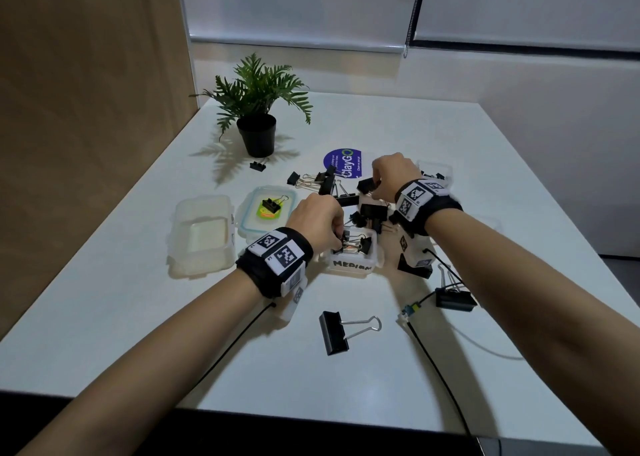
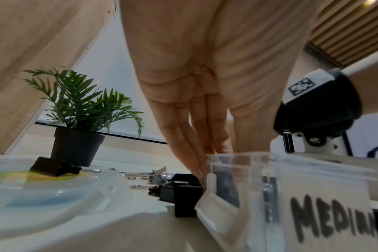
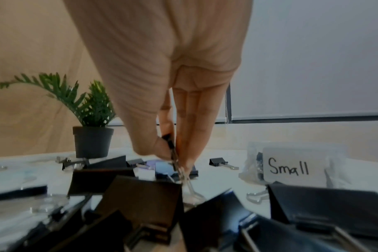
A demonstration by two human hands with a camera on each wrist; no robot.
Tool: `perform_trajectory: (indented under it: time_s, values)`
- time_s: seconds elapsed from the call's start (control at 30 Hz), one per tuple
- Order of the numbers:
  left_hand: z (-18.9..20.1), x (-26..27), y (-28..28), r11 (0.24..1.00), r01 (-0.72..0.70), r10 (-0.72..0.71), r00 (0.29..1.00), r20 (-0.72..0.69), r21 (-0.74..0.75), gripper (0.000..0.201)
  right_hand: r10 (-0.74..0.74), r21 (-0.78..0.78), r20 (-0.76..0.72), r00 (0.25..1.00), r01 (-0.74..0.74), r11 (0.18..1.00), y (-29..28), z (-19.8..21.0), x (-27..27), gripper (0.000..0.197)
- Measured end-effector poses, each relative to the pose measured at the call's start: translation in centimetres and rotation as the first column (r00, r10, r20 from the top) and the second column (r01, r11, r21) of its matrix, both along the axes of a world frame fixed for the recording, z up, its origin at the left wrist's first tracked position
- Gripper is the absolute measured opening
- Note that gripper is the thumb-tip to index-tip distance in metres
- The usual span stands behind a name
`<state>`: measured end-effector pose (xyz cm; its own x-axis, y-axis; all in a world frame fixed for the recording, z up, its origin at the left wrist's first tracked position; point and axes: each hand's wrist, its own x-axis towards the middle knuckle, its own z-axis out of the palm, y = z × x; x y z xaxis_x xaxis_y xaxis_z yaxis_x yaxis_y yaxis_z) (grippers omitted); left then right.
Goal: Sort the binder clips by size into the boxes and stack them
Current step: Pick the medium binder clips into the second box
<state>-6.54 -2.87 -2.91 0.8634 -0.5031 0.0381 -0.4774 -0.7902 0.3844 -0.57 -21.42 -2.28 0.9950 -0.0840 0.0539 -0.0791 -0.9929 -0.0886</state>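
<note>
Black binder clips of mixed sizes lie heaped [image 1: 370,209] in the middle of the white table [image 1: 346,379]. My left hand [image 1: 337,237] reaches into the clear box marked "Medium" [image 1: 351,265], which holds several clips; its thumb and fingers close on a clip [image 1: 349,246] there. In the left wrist view the fingertips [image 2: 196,168] drop behind the Medium box's wall [image 2: 313,204]. My right hand [image 1: 375,187] is over the far side of the heap. It pinches a small black clip [image 3: 169,143] with its silver handles hanging down. The "Small" box [image 3: 291,167] stands just right of it.
An empty clear box [image 1: 204,234] and a lid [image 1: 256,223] carrying one clip sit at the left. A potted plant [image 1: 258,137] stands behind, with a lone clip [image 1: 258,165] beside it. Large clips lie near the front [image 1: 334,332] and right [image 1: 453,299]. Cables trail off both wrists.
</note>
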Motion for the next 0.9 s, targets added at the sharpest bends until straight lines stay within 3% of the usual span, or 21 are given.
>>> perform_trajectory:
  time_s: [0.13,0.27,0.47,0.6,0.7,0.77,0.9]
  values:
    - [0.0,0.1,0.2,1.000,-0.005,0.005,1.000,-0.012,-0.025,0.016,-0.042,0.361,0.137,0.990,-0.010,0.932,-1.3,1.2,-1.9,0.022]
    - [-0.1,0.0,0.2,0.999,-0.004,0.004,1.000,-0.010,-0.034,0.012,0.022,0.694,0.042,0.999,-0.045,0.719,-1.7,2.4,-5.9,0.021]
    - [-0.2,0.0,0.0,1.000,-0.008,0.008,1.000,-0.002,-0.025,0.010,0.107,0.838,-0.026,0.994,-0.037,0.544,-0.8,2.2,-10.0,0.018]
    - [-0.1,-0.1,-0.1,1.000,-0.010,0.010,1.000,0.006,-0.008,0.009,0.171,0.805,-0.106,0.980,-0.017,0.593,-0.5,2.0,-10.1,0.021]
    - [-0.1,-0.2,-0.1,1.000,-0.011,0.012,1.000,0.009,-0.012,0.009,0.246,0.700,-0.155,0.957,-0.069,0.710,-0.4,2.4,-10.2,0.027]
    - [-0.1,-0.2,0.0,1.000,-0.012,0.012,1.000,0.012,-0.016,0.008,0.254,0.593,-0.147,0.956,-0.120,0.796,-0.2,2.5,-10.4,0.030]
    - [-0.1,-0.1,0.0,1.000,-0.004,0.004,1.000,0.010,-0.018,0.008,0.276,0.479,-0.056,0.959,-0.217,0.851,0.4,2.6,-10.8,0.026]
